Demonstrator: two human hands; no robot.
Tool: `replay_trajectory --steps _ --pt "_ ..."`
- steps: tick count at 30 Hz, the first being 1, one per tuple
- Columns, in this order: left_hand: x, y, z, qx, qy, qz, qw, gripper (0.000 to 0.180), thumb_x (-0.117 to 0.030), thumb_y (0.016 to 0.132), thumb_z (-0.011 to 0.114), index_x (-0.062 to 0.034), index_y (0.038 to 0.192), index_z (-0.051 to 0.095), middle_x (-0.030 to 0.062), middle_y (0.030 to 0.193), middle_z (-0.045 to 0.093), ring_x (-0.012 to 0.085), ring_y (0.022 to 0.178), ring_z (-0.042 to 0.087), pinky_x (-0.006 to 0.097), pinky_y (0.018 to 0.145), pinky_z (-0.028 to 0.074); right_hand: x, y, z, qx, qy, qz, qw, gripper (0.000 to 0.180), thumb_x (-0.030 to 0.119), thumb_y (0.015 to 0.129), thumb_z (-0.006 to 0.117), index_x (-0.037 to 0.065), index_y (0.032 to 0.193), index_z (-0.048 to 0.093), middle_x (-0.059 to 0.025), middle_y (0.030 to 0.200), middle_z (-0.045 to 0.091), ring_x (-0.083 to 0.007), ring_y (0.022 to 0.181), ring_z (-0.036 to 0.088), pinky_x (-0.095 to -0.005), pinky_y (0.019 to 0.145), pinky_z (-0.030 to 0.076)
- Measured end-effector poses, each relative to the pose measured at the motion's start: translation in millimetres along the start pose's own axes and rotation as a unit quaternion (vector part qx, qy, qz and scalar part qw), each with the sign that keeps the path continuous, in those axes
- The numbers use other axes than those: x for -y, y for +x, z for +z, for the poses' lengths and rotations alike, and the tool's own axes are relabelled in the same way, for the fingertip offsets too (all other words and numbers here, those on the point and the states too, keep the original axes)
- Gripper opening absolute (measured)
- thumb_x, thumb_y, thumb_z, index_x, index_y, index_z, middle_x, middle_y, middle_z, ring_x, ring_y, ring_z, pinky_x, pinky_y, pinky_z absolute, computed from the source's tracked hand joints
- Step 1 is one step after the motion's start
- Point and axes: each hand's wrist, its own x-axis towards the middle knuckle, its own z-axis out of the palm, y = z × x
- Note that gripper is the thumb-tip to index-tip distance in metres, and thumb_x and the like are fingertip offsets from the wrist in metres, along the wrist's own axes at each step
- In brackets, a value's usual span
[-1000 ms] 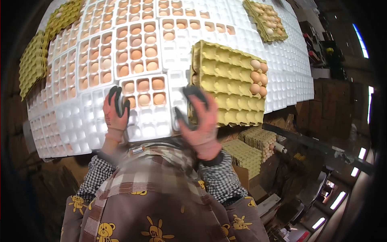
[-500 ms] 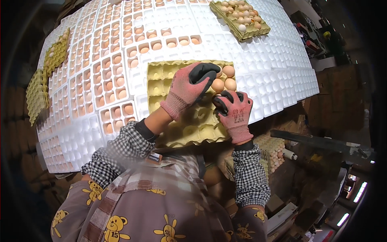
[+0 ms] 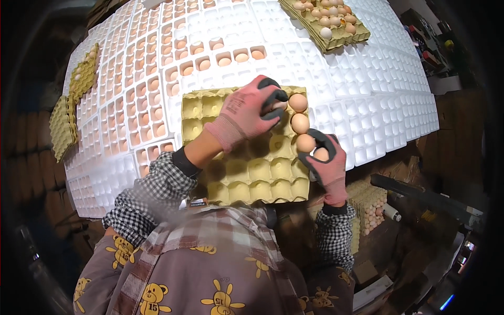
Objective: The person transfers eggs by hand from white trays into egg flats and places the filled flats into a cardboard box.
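In front of me lies a yellow-green pulp egg tray (image 3: 257, 189), most of its cups bare. Two brown eggs show along its right side, an upper egg (image 3: 298, 103) and a lower egg (image 3: 300, 123). My left hand (image 3: 247, 113), in a pink glove with dark fingertips, curls over the tray around a pale egg (image 3: 279, 106), partly hidden by the fingers. At the tray's right edge my right hand (image 3: 332, 168), gloved alike, has its fingers around two eggs, a brown egg (image 3: 305, 143) and a lighter egg (image 3: 321, 154).
White foam trays (image 3: 357, 118) cover the table; those on the left hold many eggs (image 3: 224, 61). A stack of pulp trays with eggs (image 3: 336, 26) stands at the far right, and more pulp trays (image 3: 64, 128) at the left. Below the table's right edge sit stacked eggs (image 3: 374, 218).
Fewer eggs sit in the tray's upper right corner. My right hand has moved right to the tray's edge and now shows two eggs. An egg now shows in my left hand's fingers.
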Motion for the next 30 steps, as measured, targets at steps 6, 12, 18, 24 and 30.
replay_trajectory --steps 6,12,18,24,30 --pt "18 28 1 0.041 -0.03 -0.033 0.998 0.049 -0.021 0.082 0.07 -0.0123 0.128 0.056 0.0102 0.118 0.06 0.0287 0.098 0.065 0.037 0.084 0.054 7 23 -19 -0.016 0.175 -0.049 0.983 0.039 0.011 0.095 0.049 0.001 0.132 0.054 -0.0107 0.11 0.063 -0.0124 0.075 0.062 -0.0234 0.066 0.051" --pt "-19 57 3 0.073 0.289 0.079 0.951 0.025 -0.024 0.081 0.068 -0.0195 0.106 0.07 0.0133 0.114 0.056 0.0295 0.088 0.068 0.038 0.072 0.056 38 45 -4 0.058 -0.438 -0.069 0.894 0.058 0.023 0.07 0.082 0.024 0.125 0.064 -0.0093 0.12 0.052 -0.0292 0.099 0.064 -0.0372 0.082 0.055" --pt "-41 64 9 0.191 0.32 0.041 0.927 0.039 -0.041 0.072 0.079 -0.0177 0.103 0.072 0.0154 0.116 0.055 0.0299 0.092 0.068 0.039 0.074 0.057 3 6 -11 -0.033 0.255 0.136 0.957 0.038 0.026 0.094 0.06 0.0 0.122 0.062 -0.0123 0.113 0.064 -0.0164 0.073 0.061 -0.0286 0.063 0.051" --pt "33 29 -41 0.062 -0.112 0.0 0.992 0.043 -0.04 0.08 0.077 -0.0087 0.109 0.071 0.0078 0.1 0.07 0.016 0.079 0.066 0.029 0.069 0.053 39 -74 44 0.005 0.512 0.121 0.85 0.06 0.051 0.094 0.05 0.013 0.14 0.051 -0.0242 0.139 0.049 -0.0298 0.09 0.064 -0.0409 0.067 0.052" --pt "124 -231 -166 0.22 -0.268 -0.117 0.931 0.047 -0.024 0.078 0.083 -0.0028 0.116 0.066 0.0078 0.107 0.071 0.0167 0.098 0.067 0.031 0.091 0.053 108 -166 188 0.19 0.459 0.235 0.836 0.063 0.028 0.082 0.069 -0.008 0.132 0.053 -0.0193 0.117 0.064 -0.0235 0.103 0.063 -0.0338 0.094 0.049"
